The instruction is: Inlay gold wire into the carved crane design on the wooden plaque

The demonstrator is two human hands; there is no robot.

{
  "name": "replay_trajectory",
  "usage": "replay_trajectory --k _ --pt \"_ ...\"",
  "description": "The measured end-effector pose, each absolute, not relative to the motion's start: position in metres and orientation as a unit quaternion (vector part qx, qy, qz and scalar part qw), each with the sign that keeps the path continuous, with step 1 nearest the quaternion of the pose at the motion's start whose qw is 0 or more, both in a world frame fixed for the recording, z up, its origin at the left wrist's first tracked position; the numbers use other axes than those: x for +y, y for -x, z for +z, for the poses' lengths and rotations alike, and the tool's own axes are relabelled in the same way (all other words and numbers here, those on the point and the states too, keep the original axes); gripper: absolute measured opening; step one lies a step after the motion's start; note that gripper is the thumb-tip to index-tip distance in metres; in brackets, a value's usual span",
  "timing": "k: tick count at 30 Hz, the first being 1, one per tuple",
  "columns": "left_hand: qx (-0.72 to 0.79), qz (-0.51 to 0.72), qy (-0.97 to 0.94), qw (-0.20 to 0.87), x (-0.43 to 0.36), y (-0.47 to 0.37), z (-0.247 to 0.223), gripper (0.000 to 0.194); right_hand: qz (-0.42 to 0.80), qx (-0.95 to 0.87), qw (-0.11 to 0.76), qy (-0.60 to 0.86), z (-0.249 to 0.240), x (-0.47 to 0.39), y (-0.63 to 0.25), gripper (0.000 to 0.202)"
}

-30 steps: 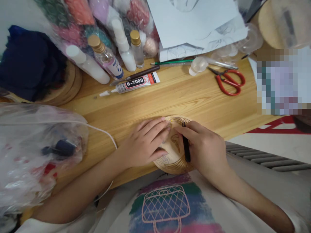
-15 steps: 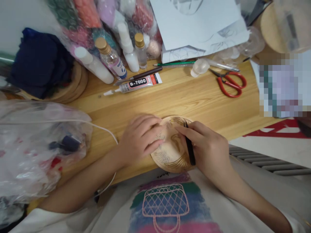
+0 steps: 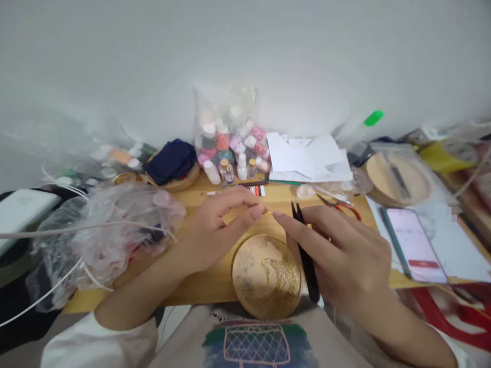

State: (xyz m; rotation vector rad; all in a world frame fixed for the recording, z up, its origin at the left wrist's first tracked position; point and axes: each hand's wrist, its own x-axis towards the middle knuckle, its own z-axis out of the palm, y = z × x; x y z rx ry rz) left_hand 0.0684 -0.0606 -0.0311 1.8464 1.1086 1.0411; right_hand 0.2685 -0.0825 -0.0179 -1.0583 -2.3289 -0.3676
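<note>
My left hand [image 3: 220,230] pinches a tiny gold piece [image 3: 267,211] between thumb and forefinger; its exact kind is too small to make out. Black tweezers [image 3: 308,266] rest in my right hand [image 3: 345,255], their tips pointing up and away. The right forefinger stretches toward the gold piece, close to it. Below both hands, at the table's front edge, lies a round pale wooden disc [image 3: 251,289]. Gold curved lines and a glittery gold area cover its right part, and grey drawn lines mark its left. Neither hand appears to touch the disc.
Bottles [image 3: 227,172] and bagged colored jars stand at the back. White papers [image 3: 307,153], red-handled scissors [image 3: 351,209] and a glue tube [image 3: 258,190] lie nearby. A phone [image 3: 416,245] is at right, crumpled plastic bags [image 3: 115,225] and cables at left.
The view has tilted up. My left hand has left the disc and come up, thumb and forefinger pinching the gold piece. My right hand has moved off the disc, still holding the tweezers.
</note>
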Motion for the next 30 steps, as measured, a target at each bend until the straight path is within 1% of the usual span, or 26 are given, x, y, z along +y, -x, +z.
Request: replay_trajectory --k 4,8,14,22,25,30 --pt "0.431 0.448 -0.700 0.352 -0.059 -0.075 -0.013 0.018 -0.173 -0.866 0.319 0.344 -0.006 -0.068 -0.272 0.020" --pt "0.417 0.481 -0.692 0.340 -0.057 -0.077 -0.009 0.014 -0.192 -0.867 0.322 0.327 0.002 -0.060 -0.273 0.021" --pt "0.407 0.510 -0.681 0.333 -0.053 -0.079 -0.008 0.014 -0.213 -0.858 0.330 0.331 0.011 -0.056 -0.270 0.023" --pt "0.415 0.512 -0.673 0.334 -0.054 -0.077 -0.009 0.015 -0.220 -0.877 0.295 0.309 0.017 -0.056 -0.270 0.026" --pt "0.427 0.525 -0.651 0.344 -0.053 -0.079 -0.010 0.015 -0.241 -0.879 0.270 0.309 0.020 -0.053 -0.270 0.022" --pt "0.441 0.543 -0.605 0.381 -0.048 -0.082 -0.014 0.013 -0.268 -0.877 0.264 0.297 0.024 -0.047 -0.269 0.014"
